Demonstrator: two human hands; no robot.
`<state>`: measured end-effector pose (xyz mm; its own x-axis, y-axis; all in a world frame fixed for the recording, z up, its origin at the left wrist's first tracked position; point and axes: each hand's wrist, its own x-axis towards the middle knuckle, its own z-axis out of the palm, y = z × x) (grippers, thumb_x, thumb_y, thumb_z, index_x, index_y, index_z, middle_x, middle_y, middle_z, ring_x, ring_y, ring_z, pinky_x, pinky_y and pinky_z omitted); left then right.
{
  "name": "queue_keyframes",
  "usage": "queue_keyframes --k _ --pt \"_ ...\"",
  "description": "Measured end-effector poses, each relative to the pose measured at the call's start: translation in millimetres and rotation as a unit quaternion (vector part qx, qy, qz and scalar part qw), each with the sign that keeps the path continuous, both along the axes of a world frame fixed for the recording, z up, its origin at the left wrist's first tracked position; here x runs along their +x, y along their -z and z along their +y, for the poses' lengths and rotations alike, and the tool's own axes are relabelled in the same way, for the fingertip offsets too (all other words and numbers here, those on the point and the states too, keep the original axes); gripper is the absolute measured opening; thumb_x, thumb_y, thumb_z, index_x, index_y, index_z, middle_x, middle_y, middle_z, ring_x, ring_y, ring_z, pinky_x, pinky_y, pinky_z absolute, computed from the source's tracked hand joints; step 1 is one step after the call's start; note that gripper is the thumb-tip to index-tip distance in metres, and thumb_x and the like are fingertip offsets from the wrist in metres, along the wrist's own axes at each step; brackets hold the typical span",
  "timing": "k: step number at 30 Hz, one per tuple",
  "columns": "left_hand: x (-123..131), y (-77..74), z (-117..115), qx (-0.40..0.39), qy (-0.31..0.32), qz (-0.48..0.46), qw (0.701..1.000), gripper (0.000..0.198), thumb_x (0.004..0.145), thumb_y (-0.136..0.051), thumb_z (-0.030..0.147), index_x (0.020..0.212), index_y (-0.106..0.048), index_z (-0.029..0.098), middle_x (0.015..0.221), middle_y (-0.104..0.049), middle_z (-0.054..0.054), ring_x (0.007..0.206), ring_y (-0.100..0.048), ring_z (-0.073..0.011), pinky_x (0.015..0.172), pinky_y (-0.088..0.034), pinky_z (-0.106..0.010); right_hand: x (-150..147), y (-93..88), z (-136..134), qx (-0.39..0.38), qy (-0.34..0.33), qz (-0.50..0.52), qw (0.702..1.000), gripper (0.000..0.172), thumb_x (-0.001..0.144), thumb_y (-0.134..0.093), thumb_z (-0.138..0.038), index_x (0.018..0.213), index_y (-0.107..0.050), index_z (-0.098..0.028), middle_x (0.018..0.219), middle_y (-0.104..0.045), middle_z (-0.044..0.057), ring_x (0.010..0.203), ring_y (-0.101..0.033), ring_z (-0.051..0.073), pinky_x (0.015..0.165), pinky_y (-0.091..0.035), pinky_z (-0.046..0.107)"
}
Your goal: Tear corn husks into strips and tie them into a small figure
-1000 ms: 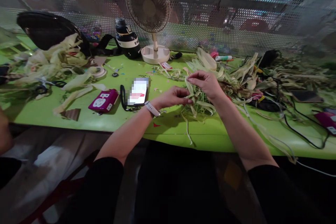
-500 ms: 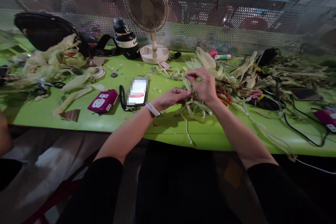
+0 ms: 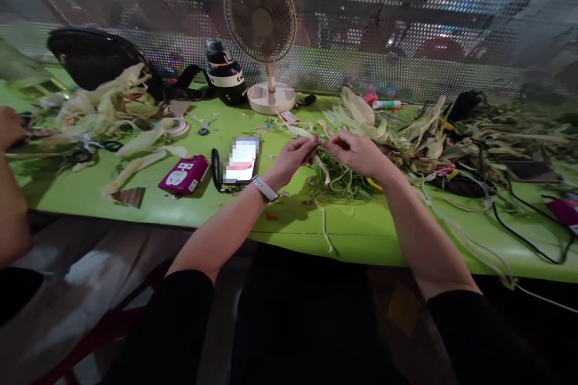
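Note:
My left hand, with a pale watch band at the wrist, is closed in a pinch above the table. Close by on its right, my right hand is also pinched, and the fingertips of both nearly meet. Between them is a thin bit of corn husk, mostly covered by the fingers. Under the hands lies a loose bundle of green strands and husk strips. One pale strip trails from it towards the table's front edge.
A phone and a magenta box lie left of my hands. Behind stand a fan and a black bottle. Husk heaps and scissors lie left; more husks and cables right. Another person's arm shows at left.
My right hand has lowered slightly, and my left hand has risen, bringing the fingertips level. More of the green strands now show beneath. The view has shifted, and the other person's arm reaches further in.

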<state>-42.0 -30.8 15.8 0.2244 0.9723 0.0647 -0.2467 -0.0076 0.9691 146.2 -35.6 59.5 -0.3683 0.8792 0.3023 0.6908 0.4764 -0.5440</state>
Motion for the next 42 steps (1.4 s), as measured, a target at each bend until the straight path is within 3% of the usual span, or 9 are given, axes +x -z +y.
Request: queue_keyframes --k 5,10,18,23,27,30,35,38,42 --pt "0.8 -0.4 -1.5 0.016 -0.027 -0.018 0.999 0.047 0.070 -0.081 0.061 0.071 -0.063 0.018 0.063 -0.052 0.005 0.053 -0.040 -0.0044 0.049 -0.031 -0.019 -5.3 6.2 0.7 0.020 -0.045 -0.016 0.999 0.019 0.096 -0.059 -0.037 0.086 -0.063 -0.021 0.076 -0.066 0.002 0.068 -0.055 0.017 0.066 -0.038 0.030" --pt "-1.3 -5.0 -5.4 0.072 -0.042 0.036 0.996 0.052 0.067 -0.084 0.059 0.060 -0.054 0.017 0.056 -0.042 0.007 0.052 -0.036 -0.0045 0.050 -0.027 -0.022 -8.7 5.7 -1.1 0.063 -0.035 0.005 0.997 0.023 0.098 -0.054 -0.037 0.085 -0.063 -0.020 0.077 -0.066 0.003 0.069 -0.054 0.017 0.067 -0.037 0.030" --pt "-3.3 -4.3 -2.3 0.092 -0.018 0.033 0.995 0.043 0.076 -0.082 0.046 0.061 -0.054 0.017 0.055 -0.050 0.006 0.053 -0.042 -0.0050 0.053 -0.033 -0.022 0.6 6.9 7.9 0.105 0.019 0.030 0.994 0.034 0.100 -0.049 -0.045 0.087 -0.066 -0.019 0.081 -0.068 0.007 0.077 -0.058 0.021 0.071 -0.041 0.032" --pt "-3.3 -0.6 1.2 0.012 0.024 -0.008 1.000 0.032 0.082 -0.077 0.045 0.073 -0.064 0.016 0.068 -0.062 0.002 0.059 -0.055 -0.0056 0.056 -0.040 -0.020 3.8 10.3 9.5 0.132 0.019 -0.090 0.987 0.025 0.093 -0.049 -0.025 0.098 -0.072 -0.018 0.098 -0.074 0.013 0.094 -0.062 0.028 0.087 -0.046 0.042" --pt "-2.5 -0.2 0.9 -0.020 0.039 -0.012 0.999 0.027 0.079 -0.080 0.040 0.081 -0.068 0.016 0.073 -0.066 0.001 0.065 -0.062 -0.0066 0.057 -0.043 -0.018 -3.2 11.0 3.5 0.139 -0.021 -0.134 0.981 0.042 0.087 -0.044 -0.017 0.121 -0.068 -0.017 0.118 -0.074 0.013 0.108 -0.062 0.030 0.106 -0.038 0.053" --pt "-2.4 -2.1 -0.8 0.001 0.045 -0.013 0.999 0.029 0.078 -0.082 0.040 0.078 -0.068 0.015 0.067 -0.063 0.002 0.060 -0.058 -0.0046 0.054 -0.040 -0.016 -8.9 10.8 1.5 0.122 -0.047 -0.136 0.982 0.036 0.088 -0.044 -0.022 0.114 -0.068 -0.016 0.111 -0.074 0.015 0.103 -0.063 0.030 0.103 -0.041 0.051" --pt "-2.4 -7.4 -4.8 0.024 0.047 -0.001 0.999 0.030 0.082 -0.079 0.039 0.075 -0.063 0.015 0.058 -0.058 0.005 0.050 -0.048 -0.0025 0.049 -0.035 -0.017 -12.1 9.2 -0.8 0.111 -0.037 -0.112 0.987 0.029 0.084 -0.046 -0.029 0.099 -0.066 -0.015 0.099 -0.071 0.016 0.095 -0.060 0.030 0.091 -0.045 0.046" --pt "-1.6 -9.2 -6.2 0.022 0.031 -0.008 0.999 0.027 0.082 -0.079 0.033 0.077 -0.059 0.017 0.059 -0.059 0.006 0.050 -0.050 -0.0033 0.048 -0.035 -0.017 -13.3 6.8 -5.4 0.085 -0.025 -0.086 0.992 0.029 0.083 -0.044 -0.029 0.096 -0.065 -0.016 0.096 -0.069 0.015 0.087 -0.058 0.028 0.079 -0.045 0.040" --pt "-2.4 -9.9 -6.2 0.013 0.030 -0.006 0.999 0.026 0.084 -0.077 0.029 0.079 -0.054 0.018 0.060 -0.060 0.005 0.051 -0.053 -0.0045 0.051 -0.038 -0.019 -11.7 2.5 -8.6 0.083 -0.033 -0.064 0.994 0.030 0.082 -0.042 -0.033 0.093 -0.064 -0.017 0.095 -0.069 0.014 0.085 -0.057 0.027 0.076 -0.043 0.039"
